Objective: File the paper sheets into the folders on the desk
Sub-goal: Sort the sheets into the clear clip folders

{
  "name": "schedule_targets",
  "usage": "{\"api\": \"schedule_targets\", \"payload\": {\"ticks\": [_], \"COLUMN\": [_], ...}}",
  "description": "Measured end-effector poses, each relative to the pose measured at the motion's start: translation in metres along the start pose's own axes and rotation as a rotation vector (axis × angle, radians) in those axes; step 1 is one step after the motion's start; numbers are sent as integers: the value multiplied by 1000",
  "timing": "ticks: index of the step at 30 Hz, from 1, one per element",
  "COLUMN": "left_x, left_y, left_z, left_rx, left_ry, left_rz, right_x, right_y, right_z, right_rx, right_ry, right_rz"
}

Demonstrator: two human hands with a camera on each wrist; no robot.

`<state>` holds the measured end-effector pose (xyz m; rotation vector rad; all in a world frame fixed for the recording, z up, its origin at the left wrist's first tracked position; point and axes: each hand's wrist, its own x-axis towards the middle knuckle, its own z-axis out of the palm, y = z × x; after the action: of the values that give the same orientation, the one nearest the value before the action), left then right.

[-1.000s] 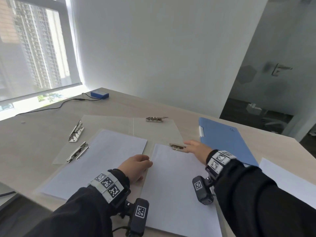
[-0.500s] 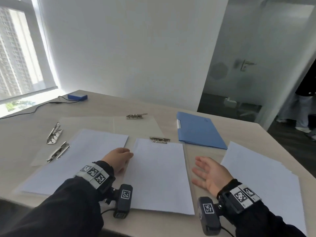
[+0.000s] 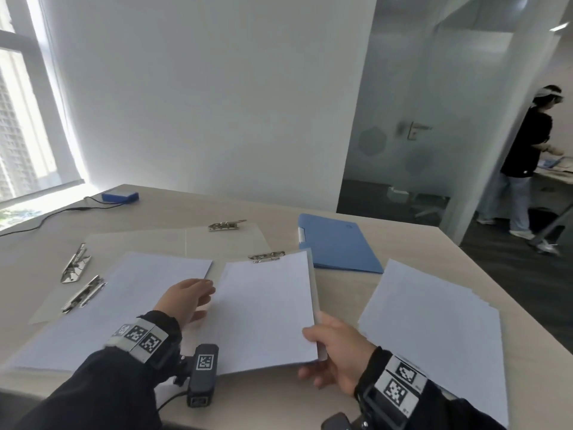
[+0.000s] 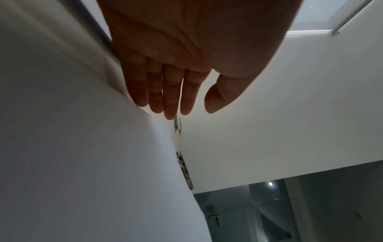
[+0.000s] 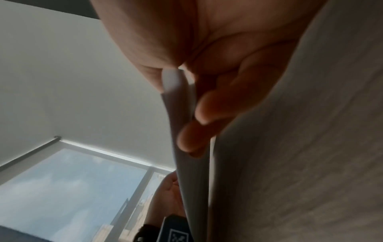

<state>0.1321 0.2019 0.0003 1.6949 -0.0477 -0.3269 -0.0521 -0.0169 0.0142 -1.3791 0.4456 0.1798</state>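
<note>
**Right Hand Lifts Folder Flap at the Desk**

Since half a second ago, our right hand [image 3: 336, 355] has come off the bare wooden desk [image 3: 341, 293] and now pinches the right edge of the translucent clip folder [image 3: 313, 293] and the white paper sheet [image 3: 263, 311] clipped in it, thumb on top, fingers [image 5: 199, 113] curled beneath, raising that edge. Our left hand [image 3: 183, 297] rests with fingers straight and together on the second white sheet [image 3: 130, 293] just left of it. Beyond the right hand lies a closed blue folder [image 3: 336, 246]; to its right, a loose stack of white sheets [image 3: 440, 330].
</note>
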Motion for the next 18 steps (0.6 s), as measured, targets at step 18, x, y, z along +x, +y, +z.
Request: {"api": "schedule_targets", "payload": {"ticks": [18], "left_x": [-45], "left_y": [24], "left_z": [36], "left_rx": [-45], "left_ry": [-221], "left_rz": [-88], "right_x": [-24], "right_y": [-22], "right_z": [-92], "right_rx": [344], "right_ry": [194], "right_rz": [-409]}}
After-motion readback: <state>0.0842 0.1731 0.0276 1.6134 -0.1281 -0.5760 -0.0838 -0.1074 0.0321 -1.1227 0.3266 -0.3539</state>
